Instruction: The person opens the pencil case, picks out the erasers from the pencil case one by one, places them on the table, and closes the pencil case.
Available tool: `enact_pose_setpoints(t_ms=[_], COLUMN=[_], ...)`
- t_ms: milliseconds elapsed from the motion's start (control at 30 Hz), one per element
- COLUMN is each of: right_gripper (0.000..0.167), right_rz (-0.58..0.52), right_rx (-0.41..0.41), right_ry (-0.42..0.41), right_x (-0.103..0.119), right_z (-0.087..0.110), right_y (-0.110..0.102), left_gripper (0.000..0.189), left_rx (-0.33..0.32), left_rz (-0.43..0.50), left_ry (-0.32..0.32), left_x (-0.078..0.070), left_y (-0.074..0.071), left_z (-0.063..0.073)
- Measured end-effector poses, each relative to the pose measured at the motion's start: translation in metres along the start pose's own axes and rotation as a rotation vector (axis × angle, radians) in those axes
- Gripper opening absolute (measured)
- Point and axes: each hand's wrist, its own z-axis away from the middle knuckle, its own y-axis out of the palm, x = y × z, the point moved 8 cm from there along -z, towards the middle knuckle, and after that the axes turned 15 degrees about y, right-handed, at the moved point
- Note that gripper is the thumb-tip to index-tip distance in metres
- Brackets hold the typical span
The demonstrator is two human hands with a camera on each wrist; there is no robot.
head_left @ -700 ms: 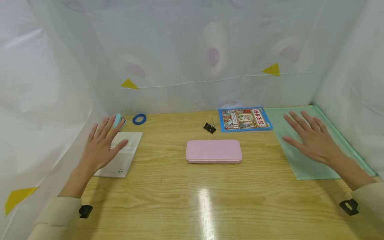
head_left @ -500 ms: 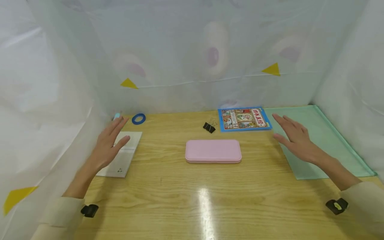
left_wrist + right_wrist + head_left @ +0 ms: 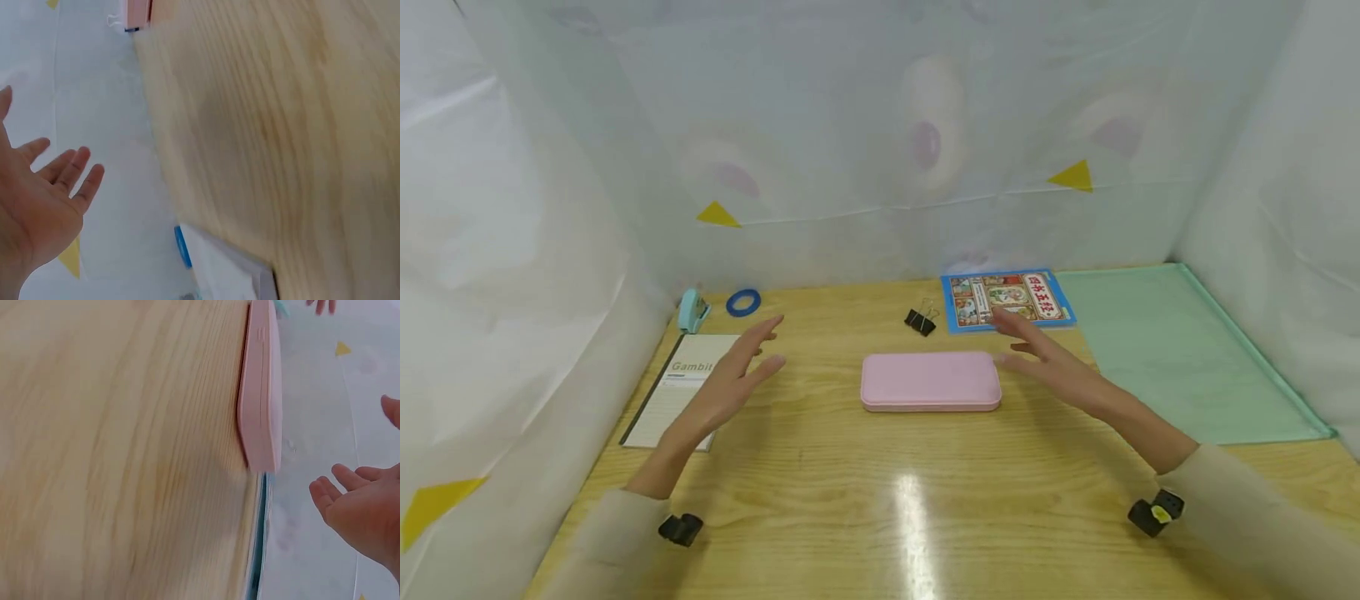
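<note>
A pink pencil case (image 3: 931, 381), closed, lies in the middle of the wooden table. My right hand (image 3: 1060, 371) hovers just off its right end, fingers extended and holding nothing. My left hand (image 3: 722, 392) hangs above the right side of a white notebook (image 3: 658, 417) marked "Gambit", empty, with its fingers reaching out. In the right wrist view the pencil case (image 3: 259, 394) appears edge-on, apart from the right hand (image 3: 369, 506). The left wrist view catches the left palm (image 3: 44, 206) with fingers spread and slightly bent.
Along the back are a light blue stapler (image 3: 692, 311), a blue tape ring (image 3: 743, 302), a black binder clip (image 3: 921, 321) and a blue-edged book (image 3: 1007, 302). A pale green translucent mat or folder (image 3: 1195, 358) lies at right. White sheeting (image 3: 850, 125) walls three sides.
Both hands have moved inward toward the pencil case, the right farther than the left. The right hand has left the green sheet; the stapler and more of the notebook now show.
</note>
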Motion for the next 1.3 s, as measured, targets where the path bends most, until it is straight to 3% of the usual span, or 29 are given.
enact_pose_setpoints(t_ms=[233, 467, 600, 900, 1300], right_gripper=[0.069, 0.06, 0.052, 0.042, 0.057], right_rz=[-0.064, 0.095, 0.211, 0.258, 0.314], right_rx=[0.053, 0.049, 0.052, 0.066, 0.052], right_ry=[0.016, -0.016, -0.037, -0.092, -0.121], right_x=[0.013, 0.013, 0.012, 0.014, 0.015], right_z=[-0.019, -0.031, -0.033, -0.041, -0.046], right_y=[0.04, 0.06, 0.067, 0.072, 0.075], left_gripper=[0.074, 0.084, 0.093, 0.1, 0.105], left_rx=[0.066, 0.206, 0.292, 0.402, 0.363], left_rz=[0.084, 0.125, 0.075, 0.015, -0.115], left_ry=[-0.064, -0.014, -0.019, 0.031, 0.02], left_x=[-0.001, -0.005, -0.003, -0.01, -0.004], left_y=[0.041, 0.082, 0.1, 0.122, 0.135], left_z=[-0.017, -0.041, -0.052, -0.064, -0.069])
